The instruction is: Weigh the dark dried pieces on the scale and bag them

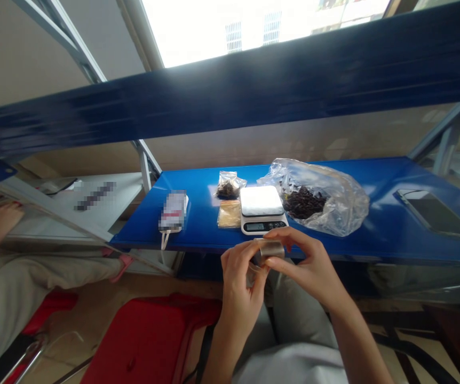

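As the left hand (238, 288) and right hand (310, 266) clamp a crosswise metallic tube (269, 249) between them, a digital scale (261, 205) stands at twelve o'clock.

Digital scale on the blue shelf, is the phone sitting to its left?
No, the phone lies at the shelf's right end, beyond the clear plastic bag that sits right of the digital scale.

A small bronze-coloured cylindrical roll (269, 250) sits tilted in midair, pinched between the left hand (238, 288) and right hand (309, 265). Its smooth surface shows a dull sheen; the material is hard to tell.
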